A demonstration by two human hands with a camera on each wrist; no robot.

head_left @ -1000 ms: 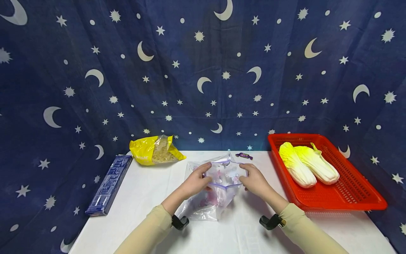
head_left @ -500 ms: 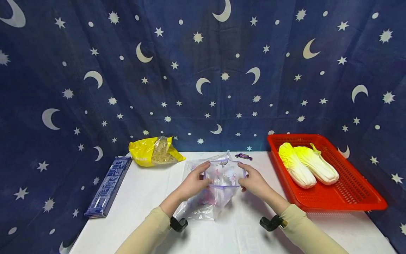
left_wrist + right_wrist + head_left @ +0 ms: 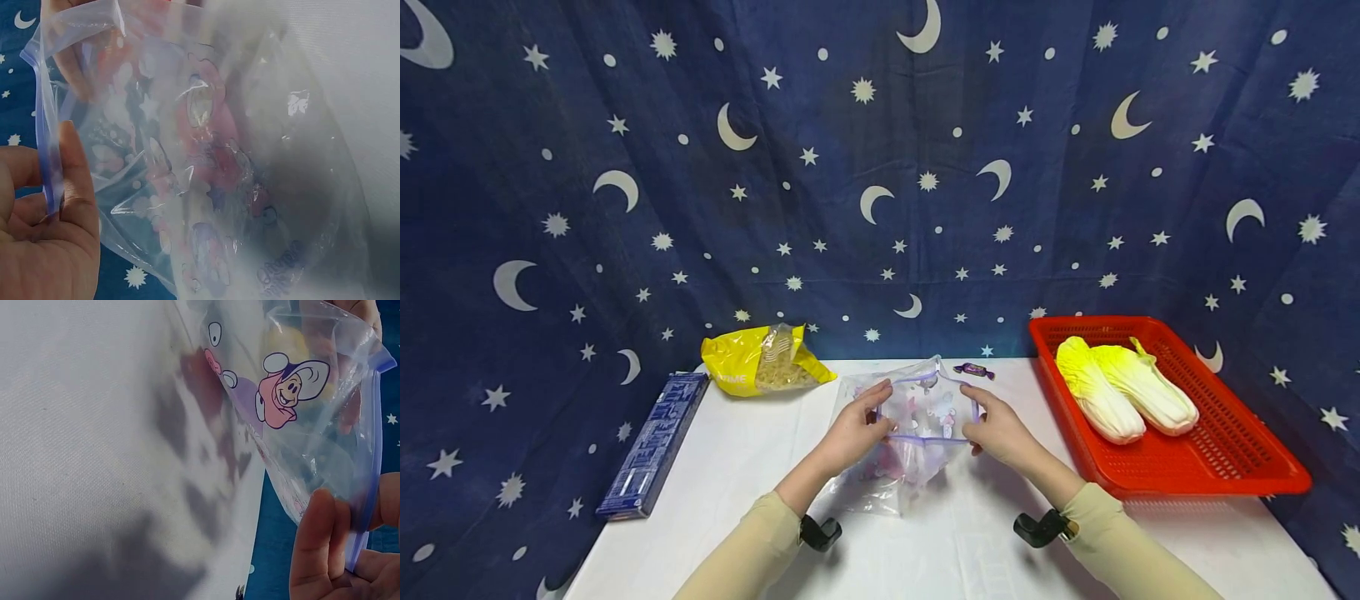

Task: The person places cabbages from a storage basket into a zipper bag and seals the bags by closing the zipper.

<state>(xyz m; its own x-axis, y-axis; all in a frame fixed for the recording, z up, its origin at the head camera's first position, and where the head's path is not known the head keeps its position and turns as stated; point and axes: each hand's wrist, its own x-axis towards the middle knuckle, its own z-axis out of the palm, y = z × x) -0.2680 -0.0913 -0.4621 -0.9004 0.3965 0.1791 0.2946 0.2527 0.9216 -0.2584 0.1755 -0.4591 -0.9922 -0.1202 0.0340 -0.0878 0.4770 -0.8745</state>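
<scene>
Both hands hold a clear zip bag (image 3: 917,417) by its purple zip edge, over the middle of the table. Its mouth is spread into a rough rectangle facing up, and pink and purple cartoon figures are printed on the film. My left hand (image 3: 853,429) pinches the left end of the mouth. In the left wrist view, its thumb and fingers lie on either side of the purple strip (image 3: 47,137). At the right end, my right hand (image 3: 1000,425) pinches the rim; the right wrist view shows a cartoon face (image 3: 290,394) on the bag's side.
Clear plastic film (image 3: 861,500) lies under the bag. Behind are a yellow pasta bag (image 3: 737,362) and a purple wrapped candy (image 3: 974,371). A long blue box (image 3: 655,446) lines the left edge. A red basket (image 3: 1262,462) on the right holds two napa cabbages (image 3: 1097,392).
The bag's mouth has gone from a pointed outline to a straighter rectangle. Both hands keep their hold and have barely moved; the head view has shifted slightly.
</scene>
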